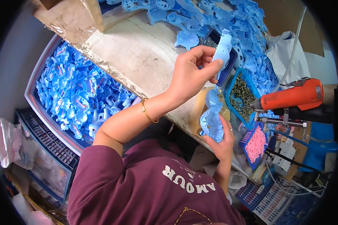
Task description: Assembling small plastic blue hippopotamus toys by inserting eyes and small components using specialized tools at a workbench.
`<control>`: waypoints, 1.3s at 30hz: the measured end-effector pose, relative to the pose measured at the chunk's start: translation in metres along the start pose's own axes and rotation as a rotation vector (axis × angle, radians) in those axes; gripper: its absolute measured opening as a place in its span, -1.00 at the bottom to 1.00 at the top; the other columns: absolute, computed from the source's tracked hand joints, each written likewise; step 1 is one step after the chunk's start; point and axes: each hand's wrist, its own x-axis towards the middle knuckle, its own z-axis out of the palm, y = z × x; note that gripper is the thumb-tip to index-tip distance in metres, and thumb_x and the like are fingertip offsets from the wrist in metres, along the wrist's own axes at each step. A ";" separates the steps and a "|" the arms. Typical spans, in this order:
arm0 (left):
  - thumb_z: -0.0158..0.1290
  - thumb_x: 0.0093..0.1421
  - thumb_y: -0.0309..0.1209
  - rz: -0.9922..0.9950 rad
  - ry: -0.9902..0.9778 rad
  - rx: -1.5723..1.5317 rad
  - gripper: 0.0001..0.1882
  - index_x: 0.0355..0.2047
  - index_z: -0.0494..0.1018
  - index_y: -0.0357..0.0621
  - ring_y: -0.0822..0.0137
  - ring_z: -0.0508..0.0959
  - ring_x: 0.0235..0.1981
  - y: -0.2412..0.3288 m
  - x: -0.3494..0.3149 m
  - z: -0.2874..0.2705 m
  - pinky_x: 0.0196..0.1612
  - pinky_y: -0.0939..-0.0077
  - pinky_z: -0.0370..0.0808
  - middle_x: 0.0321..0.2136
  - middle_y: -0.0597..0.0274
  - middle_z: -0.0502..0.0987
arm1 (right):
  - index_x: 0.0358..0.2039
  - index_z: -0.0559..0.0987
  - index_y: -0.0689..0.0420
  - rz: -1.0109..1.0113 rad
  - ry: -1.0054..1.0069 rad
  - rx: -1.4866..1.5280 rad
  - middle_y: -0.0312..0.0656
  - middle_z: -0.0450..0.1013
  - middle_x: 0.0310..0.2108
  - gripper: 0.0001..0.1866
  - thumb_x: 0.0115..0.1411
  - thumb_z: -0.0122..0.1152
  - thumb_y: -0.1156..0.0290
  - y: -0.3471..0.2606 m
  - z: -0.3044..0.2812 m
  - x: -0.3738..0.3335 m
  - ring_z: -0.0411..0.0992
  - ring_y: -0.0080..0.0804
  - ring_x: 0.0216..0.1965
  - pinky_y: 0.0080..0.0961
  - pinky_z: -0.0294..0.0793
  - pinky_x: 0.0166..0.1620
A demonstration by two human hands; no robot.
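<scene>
My left hand (195,71), with a gold bracelet at its wrist, is raised above the workbench. Between its thumb and fingers it pinches a light blue moulded plastic part (224,47), held edge-on. Lower and to the right, my right hand (223,141) grips a hollow blue plastic shell (213,122) with rounded cavities facing up. This shell rests against a yellowish block fixture (197,108) at the bench edge. Behind my left hand lies a dark tray of small metal pieces (211,39), partly hidden by the fingers and the part.
Blue plastic parts (248,33) are heaped at the back. A blue basket (229,88) holds small metal pieces; another has pink sticks (256,146). An orange power driver (293,95) is mounted at right. A large bin (33,84) of blue pieces stands left of the bench (127,48).
</scene>
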 end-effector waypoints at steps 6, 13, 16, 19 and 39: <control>0.20 0.24 -0.47 0.015 0.010 0.007 -0.73 -0.12 0.50 -0.41 0.55 0.56 -0.49 -0.001 -0.003 -0.003 -0.45 0.61 0.60 -0.39 0.26 0.58 | 0.23 0.42 0.24 -0.021 -0.021 0.001 -0.01 0.44 0.09 -0.14 -0.13 0.56 0.37 -0.002 0.004 0.001 0.45 -0.15 0.10 -0.28 0.40 0.16; 0.16 0.31 -0.41 0.014 0.008 -0.026 -0.77 -0.15 0.52 -0.35 0.53 0.57 -0.53 -0.001 -0.007 -0.004 -0.46 0.60 0.59 -0.46 0.28 0.56 | 0.23 0.43 0.25 0.008 -0.035 0.012 0.00 0.43 0.12 -0.14 -0.11 0.56 0.31 -0.006 0.006 -0.001 0.44 -0.12 0.12 -0.26 0.38 0.18; 0.13 0.35 -0.37 -0.026 0.037 -0.061 -0.77 -0.18 0.53 -0.34 0.52 0.58 -0.54 0.000 -0.008 -0.004 -0.46 0.59 0.59 -0.48 0.29 0.56 | 0.22 0.43 0.25 0.020 -0.041 0.015 0.01 0.44 0.11 -0.15 -0.11 0.56 0.30 -0.010 0.007 -0.001 0.44 -0.10 0.11 -0.26 0.38 0.18; 0.11 0.35 -0.36 -0.058 0.008 -0.022 -0.75 -0.13 0.55 -0.34 0.51 0.58 -0.50 0.002 -0.009 -0.006 -0.41 0.56 0.64 -0.39 0.24 0.59 | 0.21 0.44 0.25 0.010 -0.040 0.001 0.01 0.46 0.09 -0.16 -0.11 0.56 0.29 -0.012 0.007 -0.001 0.45 -0.09 0.11 -0.25 0.39 0.18; 0.06 0.33 -0.42 -0.063 0.013 -0.037 -0.76 -0.11 0.55 -0.34 0.49 0.60 -0.50 -0.001 -0.014 -0.004 -0.40 0.56 0.63 -0.37 0.21 0.60 | 0.22 0.44 0.22 -0.032 -0.031 -0.011 0.04 0.46 0.06 -0.14 -0.13 0.58 0.31 -0.005 0.006 -0.005 0.45 -0.01 0.08 -0.20 0.41 0.12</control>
